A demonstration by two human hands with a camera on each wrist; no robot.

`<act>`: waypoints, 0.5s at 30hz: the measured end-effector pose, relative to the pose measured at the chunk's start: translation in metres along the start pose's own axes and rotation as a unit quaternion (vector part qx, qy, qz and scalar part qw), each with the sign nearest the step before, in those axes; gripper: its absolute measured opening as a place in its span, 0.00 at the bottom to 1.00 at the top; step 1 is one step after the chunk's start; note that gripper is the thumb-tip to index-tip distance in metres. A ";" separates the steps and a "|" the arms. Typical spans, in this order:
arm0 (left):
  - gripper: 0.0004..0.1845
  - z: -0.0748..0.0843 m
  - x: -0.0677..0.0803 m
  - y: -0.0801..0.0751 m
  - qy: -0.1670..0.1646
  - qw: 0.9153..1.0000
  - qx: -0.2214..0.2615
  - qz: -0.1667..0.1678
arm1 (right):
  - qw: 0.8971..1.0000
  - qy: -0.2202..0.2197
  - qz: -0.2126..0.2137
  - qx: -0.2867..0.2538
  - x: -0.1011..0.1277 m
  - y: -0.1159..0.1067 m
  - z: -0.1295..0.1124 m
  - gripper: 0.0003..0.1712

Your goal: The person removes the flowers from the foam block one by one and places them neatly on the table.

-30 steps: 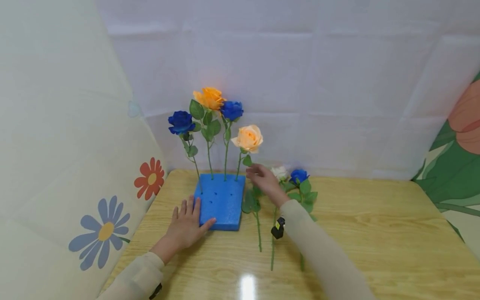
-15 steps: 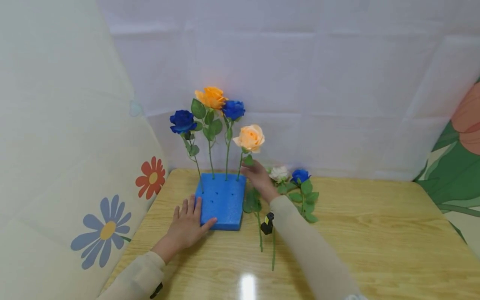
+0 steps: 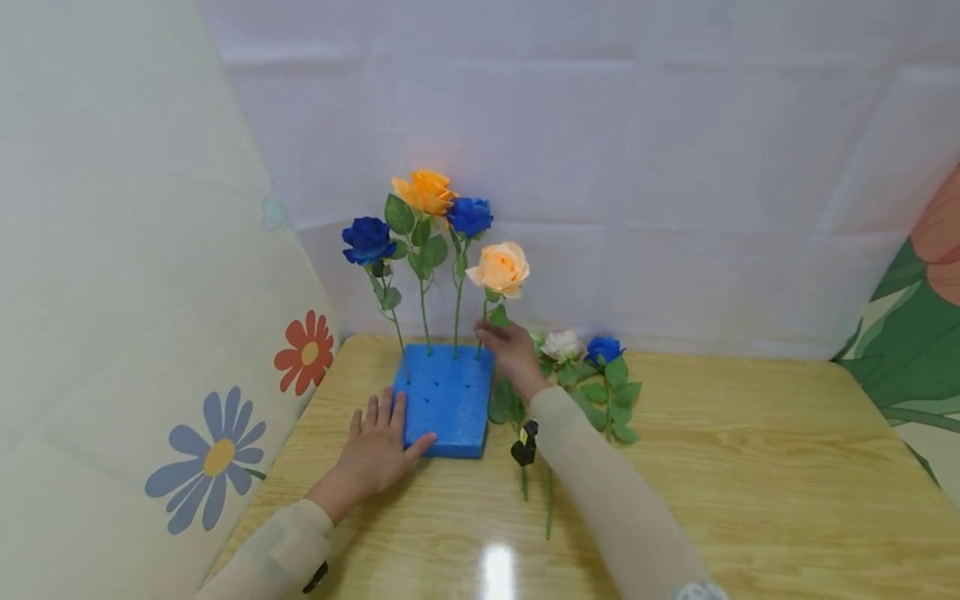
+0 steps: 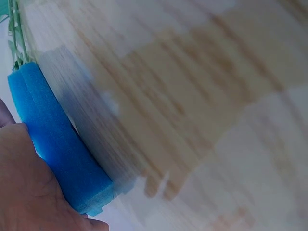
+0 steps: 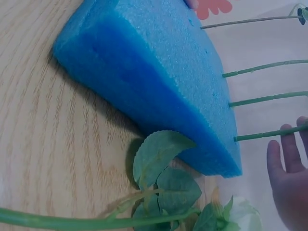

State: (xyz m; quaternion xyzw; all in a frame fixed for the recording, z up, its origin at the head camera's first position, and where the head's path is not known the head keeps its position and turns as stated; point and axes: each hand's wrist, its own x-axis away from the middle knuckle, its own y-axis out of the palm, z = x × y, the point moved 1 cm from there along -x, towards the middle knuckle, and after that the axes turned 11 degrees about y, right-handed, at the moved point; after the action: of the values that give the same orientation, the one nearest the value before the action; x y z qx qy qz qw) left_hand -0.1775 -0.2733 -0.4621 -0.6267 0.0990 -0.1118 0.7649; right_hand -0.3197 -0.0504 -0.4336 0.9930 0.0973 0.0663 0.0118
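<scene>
**Foam block steadied, peach rose stem touched**

A blue foam block (image 3: 446, 401) is set on the desk (image 3: 735, 467) near its far left corner. Four roses are stood upright in the block's far edge: a dark blue rose (image 3: 367, 239) at the left, an orange rose (image 3: 424, 191), a second blue rose (image 3: 469, 216), and a peach rose (image 3: 500, 268) at the right.

The left hand (image 3: 377, 452) is laid flat at the block's near left corner, fingers straight and slightly spread, fingertips on the block's left edge and the thumb against its near side. In the left wrist view the palm (image 4: 29, 187) is seen pressed against the foam.

The right hand (image 3: 513, 354) is held at the block's far right corner, at the peach rose's stem (image 5: 269, 133). Whether the stem is pinched cannot be told from the head view; in the right wrist view the fingers (image 5: 288, 154) are seen straight and just beside the stem.

Loose stems are laid on the desk right of the block: a white rose (image 3: 562, 343) and a blue one (image 3: 603, 350), with leaves (image 5: 163, 168) touching the block's right side.
</scene>
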 end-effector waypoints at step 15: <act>0.55 0.011 0.000 -0.008 -0.007 1.000 -0.020 -0.016 | 0.999 0.017 0.006 -0.048 -0.004 -0.004 -0.003 0.19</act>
State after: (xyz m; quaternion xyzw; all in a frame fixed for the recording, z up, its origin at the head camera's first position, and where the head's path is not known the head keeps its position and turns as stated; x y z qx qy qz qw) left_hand -0.1747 -0.2647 -0.4520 -0.6444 0.0860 -0.1172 0.7507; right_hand -0.3248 -0.0472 -0.4313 0.9905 0.0882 0.0881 0.0571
